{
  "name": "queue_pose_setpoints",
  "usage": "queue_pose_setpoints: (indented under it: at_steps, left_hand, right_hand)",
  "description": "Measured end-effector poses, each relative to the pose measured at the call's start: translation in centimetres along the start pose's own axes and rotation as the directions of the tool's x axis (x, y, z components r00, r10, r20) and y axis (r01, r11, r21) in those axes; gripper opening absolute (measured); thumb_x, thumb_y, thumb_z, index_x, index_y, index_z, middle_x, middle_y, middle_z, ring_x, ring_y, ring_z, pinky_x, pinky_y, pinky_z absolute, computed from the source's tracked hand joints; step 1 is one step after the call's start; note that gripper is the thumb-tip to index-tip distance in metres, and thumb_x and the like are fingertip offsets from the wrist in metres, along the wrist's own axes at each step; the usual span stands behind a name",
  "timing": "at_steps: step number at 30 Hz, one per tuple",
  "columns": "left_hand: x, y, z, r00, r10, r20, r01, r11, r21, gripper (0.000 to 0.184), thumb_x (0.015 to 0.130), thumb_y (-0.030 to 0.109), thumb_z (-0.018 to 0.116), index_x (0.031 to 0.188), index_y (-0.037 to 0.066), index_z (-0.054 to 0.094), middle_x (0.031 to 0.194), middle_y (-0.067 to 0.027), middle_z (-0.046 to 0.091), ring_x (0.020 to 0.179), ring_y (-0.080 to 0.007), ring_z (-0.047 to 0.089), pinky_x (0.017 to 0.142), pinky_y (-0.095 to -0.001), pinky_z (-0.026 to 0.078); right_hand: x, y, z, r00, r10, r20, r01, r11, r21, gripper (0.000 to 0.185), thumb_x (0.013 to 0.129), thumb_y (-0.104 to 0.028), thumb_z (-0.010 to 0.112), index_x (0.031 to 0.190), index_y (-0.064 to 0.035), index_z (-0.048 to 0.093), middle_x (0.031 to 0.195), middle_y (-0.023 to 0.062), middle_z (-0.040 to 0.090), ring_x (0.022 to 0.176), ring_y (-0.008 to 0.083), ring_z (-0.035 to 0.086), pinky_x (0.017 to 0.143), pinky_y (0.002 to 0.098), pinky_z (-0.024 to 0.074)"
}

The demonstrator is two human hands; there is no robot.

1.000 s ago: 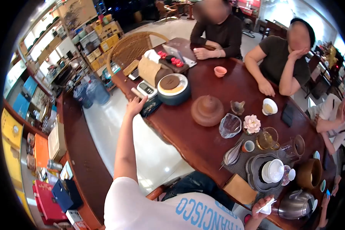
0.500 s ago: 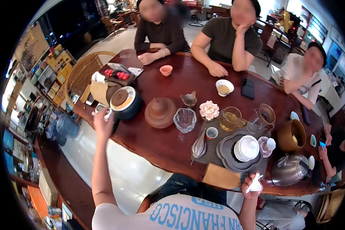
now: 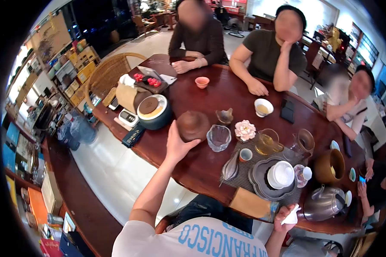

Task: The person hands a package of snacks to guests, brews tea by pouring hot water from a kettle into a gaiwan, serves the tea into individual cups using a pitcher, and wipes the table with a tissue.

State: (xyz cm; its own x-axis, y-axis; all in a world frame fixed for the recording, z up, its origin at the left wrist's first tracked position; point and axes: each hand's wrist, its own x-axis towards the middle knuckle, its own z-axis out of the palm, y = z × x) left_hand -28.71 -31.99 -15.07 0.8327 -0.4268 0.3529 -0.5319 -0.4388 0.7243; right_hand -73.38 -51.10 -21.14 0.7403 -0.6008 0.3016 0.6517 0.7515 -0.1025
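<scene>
On the left of the table, my left hand (image 3: 179, 144) is curved round the near left side of a brown clay lidded jar (image 3: 193, 125), thumb in front and fingers at its left. The jar stands on the table beside a clear glass bowl (image 3: 218, 138). My right hand (image 3: 284, 219), at the table's near edge, grips a crumpled white tissue (image 3: 292, 215). Close to it lie a folded brown cloth (image 3: 251, 204) and a dark scalloped tray (image 3: 258, 189) bearing a white lidded cup (image 3: 281, 175). A steel kettle (image 3: 324, 203) stands to its right.
A blue round vessel with a brown lid (image 3: 153, 112) and a small scale (image 3: 128, 118) are at the left. A flower ornament (image 3: 245, 130), a glass tea pitcher (image 3: 268, 142) and a wooden bowl (image 3: 329, 164) stand to the right. Several people sit round the table.
My left hand has moved right, from beside the blue vessel to the clay jar. My right hand still holds the tissue. The whole view has shifted slightly.
</scene>
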Motion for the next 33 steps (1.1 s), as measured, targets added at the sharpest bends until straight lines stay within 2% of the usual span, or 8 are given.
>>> queue_pose_setpoints:
  at_steps: [4, 8, 9, 13, 15, 18, 21, 33]
  left_hand:
    - [0.1, -0.7, -0.5, 0.999, -0.031, 0.029, 0.031, 0.999, -0.006, 0.114, 0.064, 0.041, 0.082, 0.143, -0.007, 0.016, 0.142, -0.0269, 0.031, 0.132, -0.0372, 0.034, 0.107, -0.0407, 0.032]
    - [0.0, -1.3, -2.8, 0.993, -0.040, -0.111, 0.031, 0.997, -0.077, 0.082, 0.070, 0.033, 0.079, 0.132, -0.005, 0.041, 0.129, -0.0237, 0.049, 0.118, -0.0342, 0.051, 0.098, -0.0399, 0.042]
    - [0.5, -0.8, -4.1, 0.971, 0.046, -0.234, -0.052, 0.999, -0.016, 0.059, 0.073, 0.027, 0.078, 0.120, -0.002, 0.056, 0.115, -0.0178, 0.060, 0.100, -0.0281, 0.061, 0.088, -0.0363, 0.049]
    - [5.4, -4.4, -9.6, 0.897, 0.293, -0.331, -0.097, 0.861, 0.499, 0.020, 0.072, 0.021, 0.072, 0.088, 0.009, 0.069, 0.092, -0.0093, 0.067, 0.088, -0.0291, 0.062, 0.081, -0.0414, 0.043]
    - [8.2, -5.3, -12.0, 0.956, 0.170, -0.241, -0.014, 0.843, 0.537, 0.024, 0.072, 0.026, 0.071, 0.089, 0.009, 0.071, 0.096, -0.0087, 0.068, 0.093, -0.0300, 0.061, 0.082, -0.0422, 0.044]
    - [11.4, -5.4, -14.0, 0.985, -0.163, -0.059, 0.172, 0.876, 0.451, 0.061, 0.067, 0.050, 0.072, 0.112, 0.007, 0.065, 0.110, -0.0149, 0.065, 0.104, -0.0306, 0.061, 0.086, -0.0408, 0.048]
    - [12.4, -5.6, -13.7, 0.970, -0.235, 0.064, 0.153, 0.791, 0.592, 0.081, 0.064, 0.063, 0.067, 0.121, 0.006, 0.059, 0.112, -0.0177, 0.064, 0.107, -0.0301, 0.061, 0.089, -0.0394, 0.047]
    - [12.4, -5.5, -12.3, 0.986, -0.165, 0.019, 0.133, 0.851, 0.509, 0.079, 0.068, 0.057, 0.069, 0.125, 0.003, 0.057, 0.111, -0.0201, 0.064, 0.105, -0.0311, 0.061, 0.090, -0.0382, 0.047]
  right_hand:
    - [-0.4, 0.0, -0.1, 0.999, -0.019, -0.045, 0.017, 0.999, -0.034, 0.037, 0.097, -0.023, 0.038, 0.133, -0.0124, 0.041, 0.120, 0.0090, 0.051, 0.094, 0.0223, 0.049, 0.077, 0.0411, 0.0490]
    - [0.0, -0.3, -0.3, 1.000, 0.029, -0.007, -0.029, 1.000, -0.009, 0.037, 0.097, -0.022, 0.041, 0.132, -0.0128, 0.042, 0.123, 0.0088, 0.050, 0.099, 0.0244, 0.050, 0.084, 0.0425, 0.0497]
    - [0.0, -0.2, -0.2, 0.999, 0.034, -0.022, -0.034, 0.999, -0.005, 0.037, 0.096, -0.022, 0.042, 0.132, -0.0129, 0.043, 0.123, 0.0083, 0.051, 0.098, 0.0231, 0.050, 0.084, 0.0420, 0.0500]
    - [-0.2, -0.6, -0.5, 0.998, 0.043, -0.043, -0.044, 0.999, -0.021, 0.038, 0.095, -0.022, 0.044, 0.132, -0.0128, 0.044, 0.125, 0.0079, 0.051, 0.096, 0.0210, 0.050, 0.083, 0.0410, 0.0504]
    - [-0.1, -0.4, -0.2, 0.997, 0.059, -0.056, -0.058, 0.998, 0.014, 0.038, 0.096, -0.023, 0.043, 0.132, -0.0121, 0.044, 0.126, 0.0089, 0.051, 0.096, 0.0219, 0.050, 0.083, 0.0415, 0.0504]
    - [0.1, -0.4, 0.1, 0.997, 0.081, -0.017, -0.081, 0.997, -0.017, 0.038, 0.096, -0.022, 0.042, 0.132, -0.0121, 0.044, 0.126, 0.0092, 0.051, 0.097, 0.0223, 0.050, 0.083, 0.0415, 0.0503]
    - [0.3, -0.5, -0.3, 0.995, 0.091, 0.031, -0.089, 0.994, -0.057, 0.039, 0.096, -0.022, 0.041, 0.134, -0.0119, 0.043, 0.126, 0.0093, 0.051, 0.097, 0.0221, 0.050, 0.082, 0.0412, 0.0503]
    - [-0.3, -0.9, -0.6, 0.993, 0.105, -0.047, -0.108, 0.991, -0.081, 0.039, 0.097, -0.022, 0.041, 0.135, -0.0137, 0.043, 0.124, 0.0057, 0.052, 0.095, 0.0209, 0.049, 0.081, 0.0379, 0.0485]
